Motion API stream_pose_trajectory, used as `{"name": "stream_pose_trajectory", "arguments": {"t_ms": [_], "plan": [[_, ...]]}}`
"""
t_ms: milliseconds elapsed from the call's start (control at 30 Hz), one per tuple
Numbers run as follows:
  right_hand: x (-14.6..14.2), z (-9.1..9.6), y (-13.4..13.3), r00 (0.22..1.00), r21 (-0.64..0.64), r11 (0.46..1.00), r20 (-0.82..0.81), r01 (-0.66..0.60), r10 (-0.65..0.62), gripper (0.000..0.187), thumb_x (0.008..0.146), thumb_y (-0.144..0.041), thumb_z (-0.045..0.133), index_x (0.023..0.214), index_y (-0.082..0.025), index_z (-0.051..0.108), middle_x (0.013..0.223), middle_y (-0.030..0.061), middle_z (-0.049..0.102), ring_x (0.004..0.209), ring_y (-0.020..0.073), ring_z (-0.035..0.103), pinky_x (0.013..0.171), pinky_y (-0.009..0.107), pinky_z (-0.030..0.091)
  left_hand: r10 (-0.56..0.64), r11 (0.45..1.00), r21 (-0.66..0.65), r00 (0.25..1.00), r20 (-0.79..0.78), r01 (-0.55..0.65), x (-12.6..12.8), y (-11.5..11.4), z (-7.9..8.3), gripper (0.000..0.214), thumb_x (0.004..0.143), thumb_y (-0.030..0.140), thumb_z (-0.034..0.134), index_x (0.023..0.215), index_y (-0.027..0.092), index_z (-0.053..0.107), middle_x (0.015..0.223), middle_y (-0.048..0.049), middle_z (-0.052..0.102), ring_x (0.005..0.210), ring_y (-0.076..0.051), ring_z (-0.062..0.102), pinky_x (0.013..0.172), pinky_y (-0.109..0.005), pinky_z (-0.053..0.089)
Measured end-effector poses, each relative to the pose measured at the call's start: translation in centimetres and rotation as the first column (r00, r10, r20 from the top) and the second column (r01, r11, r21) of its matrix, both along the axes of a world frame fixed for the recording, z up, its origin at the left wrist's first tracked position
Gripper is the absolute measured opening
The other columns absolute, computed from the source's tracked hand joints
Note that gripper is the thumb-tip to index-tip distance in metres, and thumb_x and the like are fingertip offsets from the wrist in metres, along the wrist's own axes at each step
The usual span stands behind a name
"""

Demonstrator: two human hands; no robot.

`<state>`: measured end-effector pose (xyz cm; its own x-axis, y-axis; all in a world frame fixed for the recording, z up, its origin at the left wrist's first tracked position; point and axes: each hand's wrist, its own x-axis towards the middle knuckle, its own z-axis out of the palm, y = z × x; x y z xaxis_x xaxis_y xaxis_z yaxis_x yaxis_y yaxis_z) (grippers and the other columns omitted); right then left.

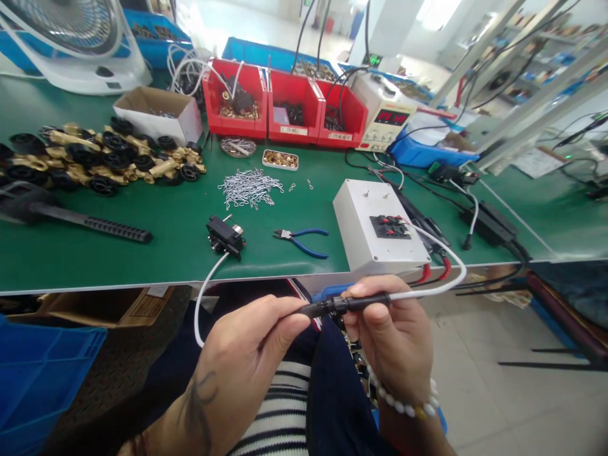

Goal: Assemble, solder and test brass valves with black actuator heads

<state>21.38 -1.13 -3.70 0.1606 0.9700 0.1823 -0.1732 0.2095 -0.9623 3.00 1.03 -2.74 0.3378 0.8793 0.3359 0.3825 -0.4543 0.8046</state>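
Observation:
Both hands hold a black inline cable connector (338, 305) level in front of the table's edge. My left hand (247, 354) pinches its left end between thumb and forefinger. The thumb and fingers of my right hand (392, 335) close around its right half. From that right end a white cable (446, 285) curves up to a terminal block (390, 227) on a light grey box (380, 215). Another white cable (199, 310) runs from behind my left hand up to a small black component (225, 236) on the table.
Blue-handled cutting pliers (308, 244) and a pile of metal clips (249, 189) lie on the green table (180, 266). Brass-and-black fittings (114, 152) are heaped at left. Red bins (237, 123), a fan (90, 50) and a power supply (384, 117) stand behind.

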Motion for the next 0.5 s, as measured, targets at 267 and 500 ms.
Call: {"name": "stream_pose_trajectory", "arguments": {"t_ms": [267, 500], "plan": [[1.0, 0.2, 0.2, 0.993, -0.030, 0.994, 0.048, -0.106, 0.107, 0.012, 0.087, -0.034, 0.072, 0.094, -0.024, 0.072, 0.068, -0.0018, 0.064, 0.053, 0.0072, 0.057, 0.046, 0.016, 0.045, -0.032, 0.997, 0.065, 0.998, -0.057, 0.036, 0.1, 0.2, 0.3, 0.021, 0.099, 0.028, 0.052, 0.089, 0.021, 0.070, 0.080, 0.0040, 0.075, 0.070, -0.008, 0.071, 0.065, -0.012, 0.052], [0.2, -0.9, 0.1, 0.996, -0.048, 0.995, 0.006, -0.093, 0.093, 0.012, 0.089, -0.034, 0.070, 0.094, -0.023, 0.070, 0.063, -0.0040, 0.061, 0.049, 0.0069, 0.055, 0.045, 0.016, 0.044, 0.048, 0.976, 0.217, 0.991, -0.129, -0.019, 0.4, -0.2, -0.9, 0.028, 0.101, 0.029, 0.046, 0.092, 0.014, 0.068, 0.072, -0.0016, 0.071, 0.061, -0.012, 0.067, 0.058, -0.021, 0.050]]}}
